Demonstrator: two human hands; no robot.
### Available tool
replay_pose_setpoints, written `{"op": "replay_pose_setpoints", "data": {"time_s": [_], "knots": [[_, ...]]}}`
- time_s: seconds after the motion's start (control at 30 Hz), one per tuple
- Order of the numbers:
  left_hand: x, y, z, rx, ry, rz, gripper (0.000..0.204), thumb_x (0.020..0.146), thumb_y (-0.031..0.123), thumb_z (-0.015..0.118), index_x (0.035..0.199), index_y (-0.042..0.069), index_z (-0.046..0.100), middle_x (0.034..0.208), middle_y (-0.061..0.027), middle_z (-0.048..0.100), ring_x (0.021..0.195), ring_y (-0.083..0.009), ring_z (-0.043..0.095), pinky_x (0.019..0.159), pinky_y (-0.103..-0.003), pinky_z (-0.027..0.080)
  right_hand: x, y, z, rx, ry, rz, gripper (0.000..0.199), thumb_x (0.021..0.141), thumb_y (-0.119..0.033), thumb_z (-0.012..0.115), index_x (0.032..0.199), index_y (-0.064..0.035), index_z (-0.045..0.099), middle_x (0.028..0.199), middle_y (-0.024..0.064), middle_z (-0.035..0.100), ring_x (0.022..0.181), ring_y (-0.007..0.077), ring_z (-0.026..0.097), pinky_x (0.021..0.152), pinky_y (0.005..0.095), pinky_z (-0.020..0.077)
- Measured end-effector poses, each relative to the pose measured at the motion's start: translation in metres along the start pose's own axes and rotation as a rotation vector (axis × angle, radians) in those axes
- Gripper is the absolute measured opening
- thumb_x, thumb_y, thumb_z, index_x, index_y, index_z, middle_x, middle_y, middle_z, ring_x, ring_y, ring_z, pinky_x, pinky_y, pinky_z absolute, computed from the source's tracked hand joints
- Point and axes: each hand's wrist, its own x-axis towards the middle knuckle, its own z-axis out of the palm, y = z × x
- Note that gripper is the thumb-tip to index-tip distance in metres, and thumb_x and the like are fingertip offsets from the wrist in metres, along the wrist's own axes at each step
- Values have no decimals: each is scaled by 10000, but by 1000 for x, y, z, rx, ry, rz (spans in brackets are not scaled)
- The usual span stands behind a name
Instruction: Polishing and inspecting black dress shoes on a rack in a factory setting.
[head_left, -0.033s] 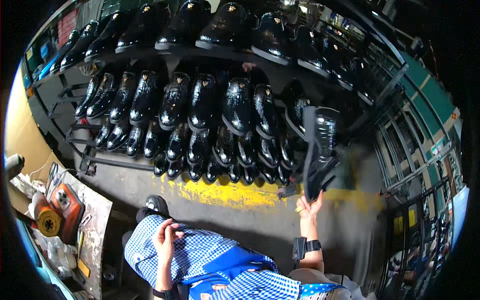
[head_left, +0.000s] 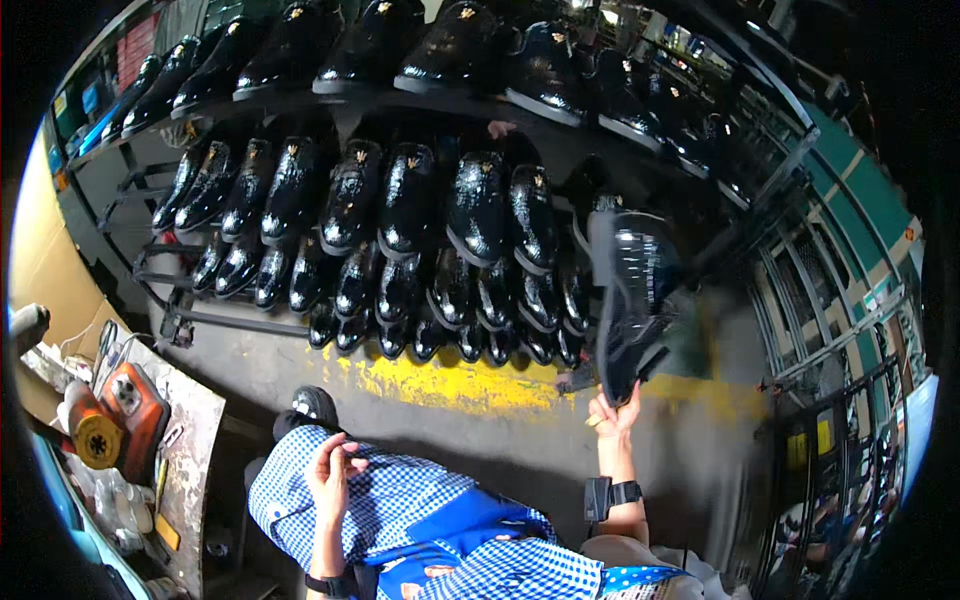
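Observation:
My right hand point(head_left: 614, 412) grips the heel end of a glossy black shoe point(head_left: 636, 280). The shoe stands on end, toe up, with its sole edge turned left, and it overlaps the right end of the shoe rack's middle tier. A yellow patch shows on one finger of that hand. Over my checked apron hangs my left hand point(head_left: 332, 475), its fingers loosely bent and apart, with nothing in them. Rows of black shoes point(head_left: 408, 200), several with a small gold emblem, fill the tiers ahead of me.
A dark metal rack point(head_left: 245, 321) bears the shoes. At the left, a worn workbench point(head_left: 198, 430) holds an orange tool point(head_left: 140, 415) and small hand tools. Metal racking point(head_left: 815, 330) stands at the right. Yellow paint point(head_left: 450, 388) marks the floor.
The shoe in my right hand has tilted slightly, its toe end shifting to the left. My left hand stays almost where it was.

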Motion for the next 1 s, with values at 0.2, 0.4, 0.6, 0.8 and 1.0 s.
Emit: {"op": "replay_pose_setpoints", "data": {"time_s": [0.2, 0.4, 0.6, 0.8, 1.0], "knots": [[-1, 26, 1, -142, 75, -100, 293, 957, 148, 466, 1210, 7, 511, 987, -140, 638, 713, -209, 663, 632, -314, 574, 1, 62, 44, 94, -65, 338, 337, 876, -387, 557, 999, -76, 598, 708, 49, 596, 391, 122, 383, 336, 254, 291], [-8, 80, -7, -225, 90, -151, 465, 921, 331, 520, 1287, 53, 449, 1038, -123, 621, 786, -216, 657, 636, -335, 575, -6, 114, 90, -54, -57, 657, 312, 759, -316, 721, 885, -63, 590, 605, 12, 587, 316, 78, 367, 339, 212, 323], [-11, 114, -33, -539, -80, -283, 631, 901, 586, 384, 1297, 102, 470, 1175, -104, 593, 926, -242, 639, 780, -405, 542, -3, 122, 140, -524, -395, 662, 730, 658, -150, 755, 1295, 42, 454, 1238, 94, 553, 1007, 160, 589, 831, 273, 493], [-28, 103, -42, -373, 81, -127, 355, 927, 323, 519, 1180, 75, 541, 1093, -48, 601, 987, -138, 575, 868, -283, 456, 7, 110, 170, -1262, -659, 382, 717, 593, -84, 844, 1240, 2, 545, 935, -12, 605, 841, 73, 534, 797, 235, 439], [-36, 100, -44, -267, 25, 4, 351, 944, 263, 508, 1196, 20, 535, 1098, -63, 597, 1013, -123, 544, 904, -265, 424, 8, 119, 165, -1284, -652, 374, 775, 537, -120, 851, 1230, 34, 541, 1110, 77, 621, 1014, 147, 550, 926, 299, 410]]}}
